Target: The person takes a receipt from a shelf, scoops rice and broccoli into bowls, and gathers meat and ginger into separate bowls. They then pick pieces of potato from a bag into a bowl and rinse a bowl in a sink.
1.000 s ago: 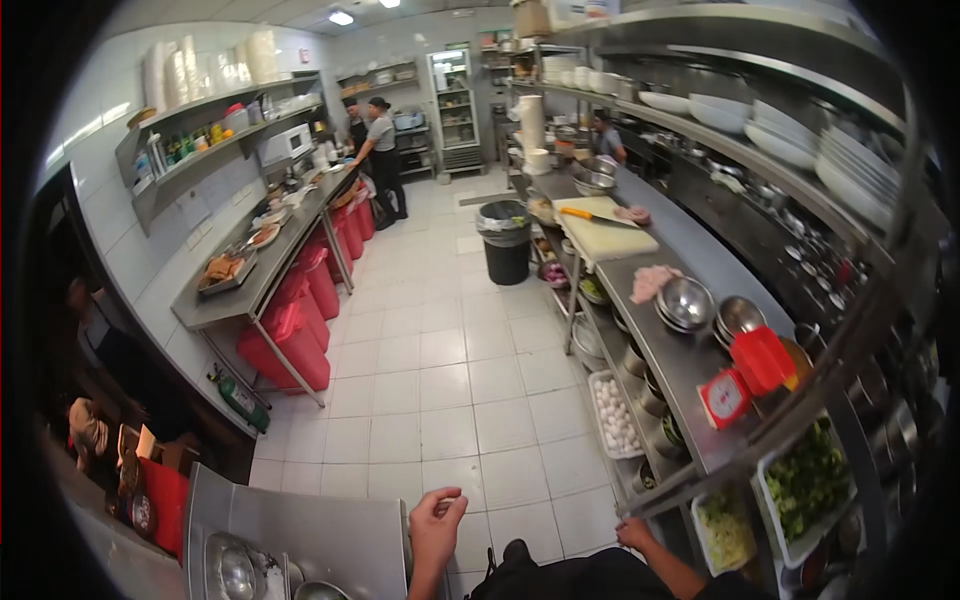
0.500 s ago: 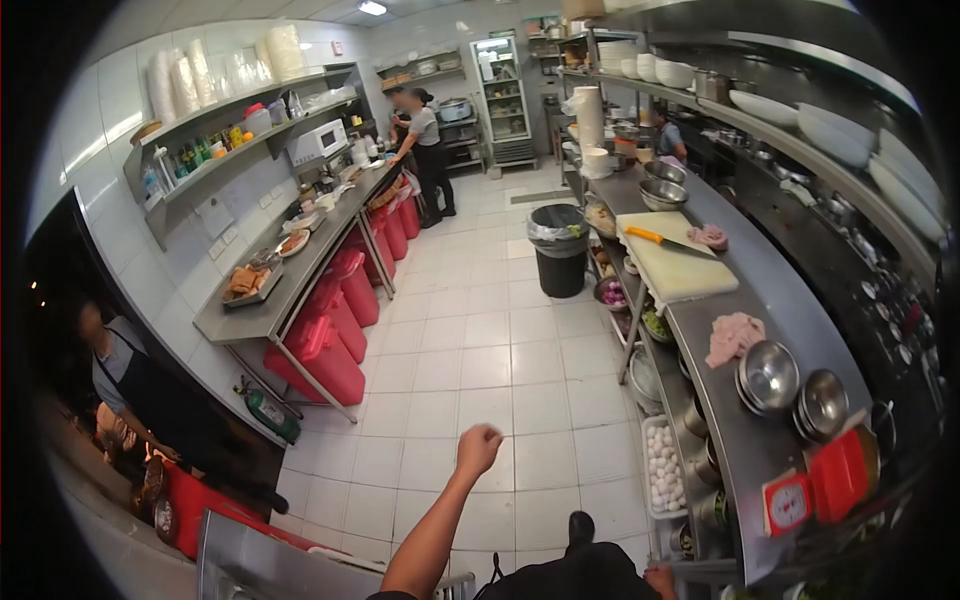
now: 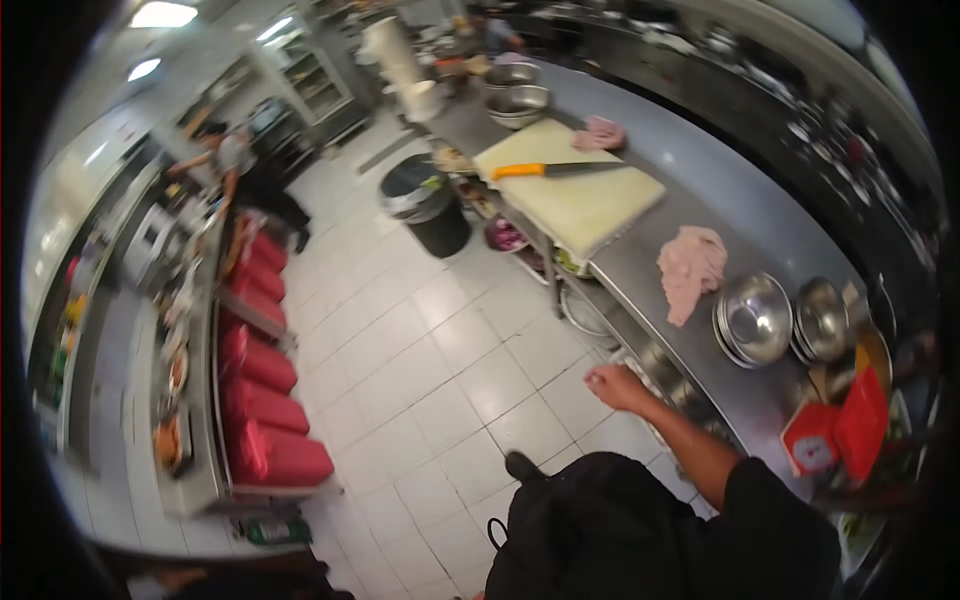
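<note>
My right hand hangs over the floor beside the right-hand steel counter, its fingers curled in loosely and nothing visible in them. It touches none of the things on the counter. My left hand is out of view. On the counter lies a pale cutting board bearing a knife with an orange handle. A pink cloth is nearer to me, beside stacked steel bowls and more bowls. A red kitchen scale stands at the near end.
A black lined bin stands on the tiled floor ahead. Red lidded tubs line up under the left counter. Another person stands at that counter's far end. Metal bowls sit beyond the board.
My view has swung right and tilted, bringing the right counter closer. The left hand has dropped out of sight, and my right hand has swung forward from the lower edge.
</note>
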A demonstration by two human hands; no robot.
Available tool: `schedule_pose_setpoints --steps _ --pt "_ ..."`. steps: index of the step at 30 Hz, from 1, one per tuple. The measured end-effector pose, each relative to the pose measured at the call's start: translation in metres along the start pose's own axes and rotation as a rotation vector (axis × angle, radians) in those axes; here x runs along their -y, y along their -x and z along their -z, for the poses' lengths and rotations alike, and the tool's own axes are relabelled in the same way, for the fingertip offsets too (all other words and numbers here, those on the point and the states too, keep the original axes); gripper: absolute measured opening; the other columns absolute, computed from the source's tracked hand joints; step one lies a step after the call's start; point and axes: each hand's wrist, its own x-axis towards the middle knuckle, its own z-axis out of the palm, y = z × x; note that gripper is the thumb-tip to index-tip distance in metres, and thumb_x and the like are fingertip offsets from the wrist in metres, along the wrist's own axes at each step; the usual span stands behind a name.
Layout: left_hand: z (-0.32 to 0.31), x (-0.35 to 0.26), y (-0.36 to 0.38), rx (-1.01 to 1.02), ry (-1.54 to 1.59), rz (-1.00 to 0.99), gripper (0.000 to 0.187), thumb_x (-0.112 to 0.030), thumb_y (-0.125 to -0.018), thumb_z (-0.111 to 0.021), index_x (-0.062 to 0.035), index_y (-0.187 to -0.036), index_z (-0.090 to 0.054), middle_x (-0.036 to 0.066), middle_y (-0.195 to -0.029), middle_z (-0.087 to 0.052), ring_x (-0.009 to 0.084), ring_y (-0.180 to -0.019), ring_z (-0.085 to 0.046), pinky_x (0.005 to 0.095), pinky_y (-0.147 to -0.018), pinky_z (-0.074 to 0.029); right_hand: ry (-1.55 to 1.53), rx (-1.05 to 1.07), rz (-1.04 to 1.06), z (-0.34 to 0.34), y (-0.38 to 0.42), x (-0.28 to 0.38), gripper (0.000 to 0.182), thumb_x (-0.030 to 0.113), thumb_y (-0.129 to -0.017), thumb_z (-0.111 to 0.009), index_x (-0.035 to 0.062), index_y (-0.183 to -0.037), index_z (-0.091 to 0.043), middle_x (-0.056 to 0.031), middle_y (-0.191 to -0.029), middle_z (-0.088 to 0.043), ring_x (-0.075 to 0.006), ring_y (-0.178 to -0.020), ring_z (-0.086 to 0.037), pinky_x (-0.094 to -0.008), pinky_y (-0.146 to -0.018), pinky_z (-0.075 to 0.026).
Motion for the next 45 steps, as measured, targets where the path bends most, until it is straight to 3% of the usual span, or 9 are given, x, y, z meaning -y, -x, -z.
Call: schedule_pose_setpoints --steps 6,9,13,18,24,30,33,38,45 --pt "0.069 0.011 -0.116 0.118 0.034 -0.093 0.024 -0.024 -0.077 -0.067 -0.0114 -0.098 -0.069 0.009 -0.072 -0.068 0.0238 -0.061 -0.066 0.0381 -0.058 -0.052 0.040 -0.459 -0.157 0.083 -0.079 0.028 0.020 0.018 -0.081 -0.059 0.0053 -0.093 -0.068 -0.0175 -0.085 -0.067 -0.0323 -0.079 -0.065 -0.0396 -0.071 -0.050" --pt "0.137 0.037 -0.214 -0.091 -0.321 -0.691 0.028 -0.022 -0.080 -0.066 -0.0125 -0.106 -0.068 0.007 -0.074 -0.069 0.0210 -0.060 -0.066 0.0376 -0.058 -0.052 0.301 -0.790 -0.269 0.131 -0.100 -0.004 0.024 0.018 -0.077 -0.064 0.0002 -0.093 -0.067 -0.0203 -0.085 -0.067 -0.0344 -0.081 -0.065 -0.0401 -0.073 -0.050" --pt "0.289 -0.016 -0.372 -0.077 -0.182 -0.126 0.024 -0.030 -0.080 -0.065 -0.0089 -0.068 -0.067 0.006 -0.060 -0.063 0.0179 -0.052 -0.059 0.0345 -0.053 -0.047 0.458 -0.860 -0.622 0.162 -0.119 -0.073 0.055 0.036 -0.077 -0.064 0.0002 -0.118 -0.056 -0.0243 -0.116 -0.058 -0.0380 -0.109 -0.055 -0.0431 -0.093 -0.043" --pt "0.452 -0.198 -0.466 -0.313 0.638 -0.098 0.041 -0.018 -0.074 -0.069 0.0019 -0.109 -0.061 0.014 -0.082 -0.067 0.0176 -0.059 -0.060 0.0305 -0.054 -0.050 0.728 -0.748 -0.946 0.150 -0.133 -0.125 0.081 0.058 -0.073 -0.061 0.0097 -0.136 -0.042 -0.0223 -0.124 -0.054 -0.0399 -0.112 -0.053 -0.0460 -0.093 -0.043" --pt "0.500 -0.269 -0.557 -0.323 0.516 -0.177 0.045 -0.030 -0.073 -0.072 -0.0030 -0.109 -0.064 0.018 -0.099 -0.067 0.0280 -0.089 -0.065 0.0356 -0.079 -0.052 -0.065 -1.135 0.176 0.146 -0.155 -0.151 0.025 0.012 -0.088 -0.051 -0.0003 -0.107 -0.062 -0.0171 -0.108 -0.062 -0.0267 -0.098 -0.058 -0.0347 -0.092 -0.043" --pt "0.454 -0.167 -0.561 -0.095 0.131 0.112 0.046 -0.043 -0.074 -0.069 -0.0067 -0.102 -0.069 0.016 -0.105 -0.066 0.0295 -0.103 -0.061 0.0383 -0.089 -0.048 -0.475 -1.248 0.041 0.200 -0.312 0.019 0.031 0.017 -0.089 -0.051 -0.0003 -0.115 -0.056 -0.0161 -0.116 -0.058 -0.0259 -0.105 -0.055 -0.0352 -0.094 -0.042" --pt "0.412 -0.106 -0.544 0.101 -0.004 0.296 0.041 -0.045 -0.076 -0.067 -0.0056 -0.063 -0.065 0.010 -0.066 -0.066 0.0208 -0.060 -0.065 0.0366 -0.060 -0.053 -0.572 -1.253 0.082 0.241 -0.377 0.057 0.035 0.020 -0.090 -0.052 -0.0003 -0.119 -0.053 -0.0156 -0.119 -0.056 -0.0255 -0.108 -0.054 -0.0355 -0.095 -0.042" --pt "0.367 -0.104 -0.531 0.159 0.622 0.834 0.046 -0.034 -0.078 -0.073 0.0046 -0.102 -0.062 0.013 -0.085 -0.067 0.0248 -0.066 -0.066 0.0372 -0.049 -0.052 -0.681 -1.205 0.176 0.295 -0.485 0.106 0.042 0.024 -0.092 -0.052 -0.0003 -0.125 -0.049 -0.0147 -0.126 -0.052 -0.0249 -0.114 -0.051 -0.0359 -0.097 -0.041" --pt "0.443 -0.138 -0.654 0.041 0.676 0.365 0.041 -0.024 -0.076 -0.073 0.0002 -0.108 -0.062 0.013 -0.086 -0.066 0.0249 -0.067 -0.066 0.0374 -0.050 -0.052 -0.921 -0.903 0.226 0.296 -0.667 0.147 0.046 0.025 -0.092 -0.053 0.0003 -0.131 -0.045 -0.0131 -0.129 -0.051 -0.0239 -0.118 -0.051 -0.0367 -0.098 -0.042"
